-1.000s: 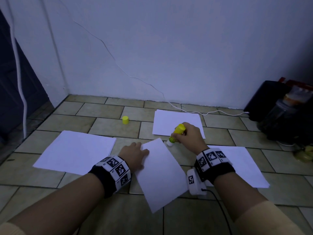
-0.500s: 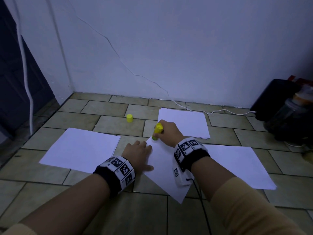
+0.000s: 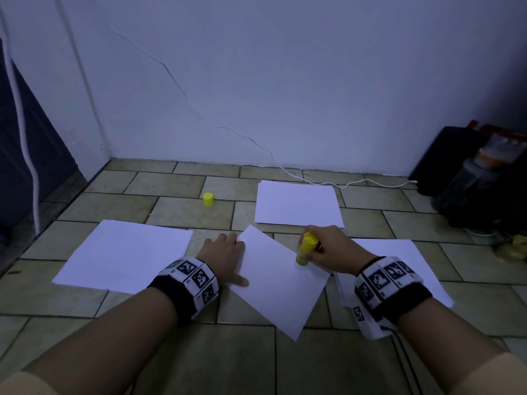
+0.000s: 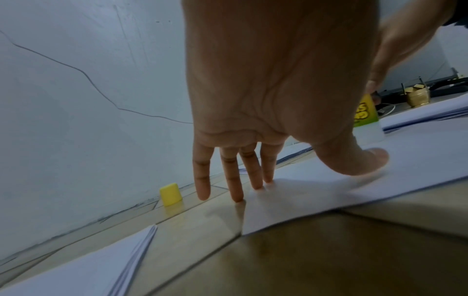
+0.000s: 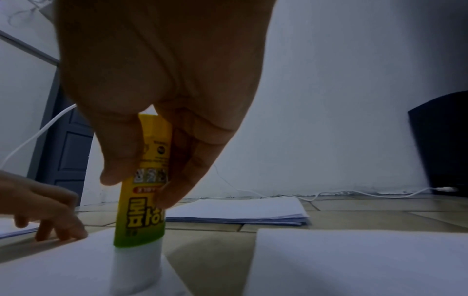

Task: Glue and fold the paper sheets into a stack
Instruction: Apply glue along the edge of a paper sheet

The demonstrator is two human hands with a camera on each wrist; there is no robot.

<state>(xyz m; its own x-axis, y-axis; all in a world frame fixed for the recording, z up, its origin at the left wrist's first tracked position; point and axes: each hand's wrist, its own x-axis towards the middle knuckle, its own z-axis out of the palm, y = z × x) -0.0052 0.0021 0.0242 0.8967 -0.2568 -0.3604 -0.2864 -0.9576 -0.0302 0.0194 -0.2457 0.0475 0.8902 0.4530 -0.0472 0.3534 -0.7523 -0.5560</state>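
On the tiled floor [image 3: 182,215] a single white paper sheet [image 3: 273,283] lies turned at an angle between three paper piles — one at the left [image 3: 125,252], one at the back [image 3: 296,203], one at the right [image 3: 399,252]. The left hand [image 3: 225,255] lies flat with straight fingers [image 4: 255,170], pressing the sheet's left edge. The right hand [image 3: 336,252] has its grip curled round a yellow glue stick [image 3: 304,249], held nearly upright with its white tip on the sheet near the right edge. The yellow cap [image 3: 208,199] stands apart on the floor — well behind the left hand, near the wall.
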